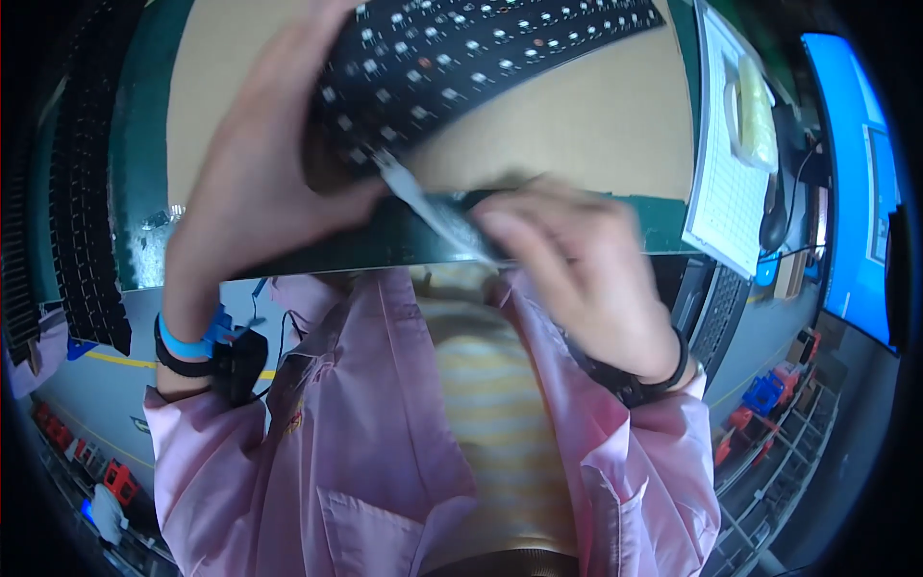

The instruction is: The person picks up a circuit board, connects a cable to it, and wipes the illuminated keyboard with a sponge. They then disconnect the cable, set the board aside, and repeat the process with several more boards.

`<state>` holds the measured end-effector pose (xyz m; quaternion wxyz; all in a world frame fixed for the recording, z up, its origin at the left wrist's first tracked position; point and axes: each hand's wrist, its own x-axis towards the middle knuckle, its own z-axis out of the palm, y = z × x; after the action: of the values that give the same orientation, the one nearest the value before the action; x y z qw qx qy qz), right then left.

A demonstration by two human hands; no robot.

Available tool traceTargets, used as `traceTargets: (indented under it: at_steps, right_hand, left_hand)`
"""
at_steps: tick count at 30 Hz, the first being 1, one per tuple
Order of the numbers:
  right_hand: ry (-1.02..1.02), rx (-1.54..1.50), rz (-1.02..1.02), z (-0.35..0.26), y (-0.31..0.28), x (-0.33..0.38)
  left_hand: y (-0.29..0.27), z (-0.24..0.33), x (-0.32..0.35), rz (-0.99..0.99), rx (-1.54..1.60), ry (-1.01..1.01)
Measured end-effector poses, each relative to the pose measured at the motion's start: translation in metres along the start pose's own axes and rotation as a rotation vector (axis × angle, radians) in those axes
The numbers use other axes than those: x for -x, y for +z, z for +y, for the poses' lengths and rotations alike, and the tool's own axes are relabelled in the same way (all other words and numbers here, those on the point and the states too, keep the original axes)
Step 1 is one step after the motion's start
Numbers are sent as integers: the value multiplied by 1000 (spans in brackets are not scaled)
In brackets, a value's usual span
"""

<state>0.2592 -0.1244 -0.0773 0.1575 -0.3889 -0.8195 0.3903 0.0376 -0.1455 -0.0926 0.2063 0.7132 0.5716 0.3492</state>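
Just above the near edge of the counter (pixel 663 226), a long black bendy strip with rows of small pale squares (pixel 461 53) is held up in the air. It curves from the top right of the view down to the left. The left hand (pixel 260 183) is closed on its lower end, with the thumb under it and the fingers over the top. From that end a thin, shiny, see-through tab (pixel 423 207) sticks out. The right hand (pixel 567 269) is blurred. Its fingertips are pinched shut at the far end of the tab.

It looks like the step in hand is peeling this thin tab away from the strip. A next move would call for a firm hold by the left hand and a slow, even pull, so the tab does not rip.

Under the strip lies a flat brown sheet of card (pixel 596 115) on the green counter. To the right rests a white paper with a grid (pixel 726 192). To the left lie more black strips in a stack (pixel 82 192).
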Motion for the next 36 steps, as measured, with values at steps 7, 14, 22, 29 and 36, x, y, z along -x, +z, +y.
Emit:
traceTargets:
  at_steps: [7,14,22,29,36]
  right_hand:
    - [153,342,527,99,-113,-47]
    - [292,144,314,113,-126,-84]
    - [-211,119,644,61,-169,-56]
    - [-677,910,582,101,-149,-75]
    - [-564,1052,257,105,-113,-82]
  left_hand:
    - [-60,-57,-12,-102,107,-413]
    - [-37,-74,-21,24,457,-457]
    - [-78,-17,-20,423,224,20]
    - [-43,-21,-7,690,555,26]
    - [-13,-18,23,546,1245,-419]
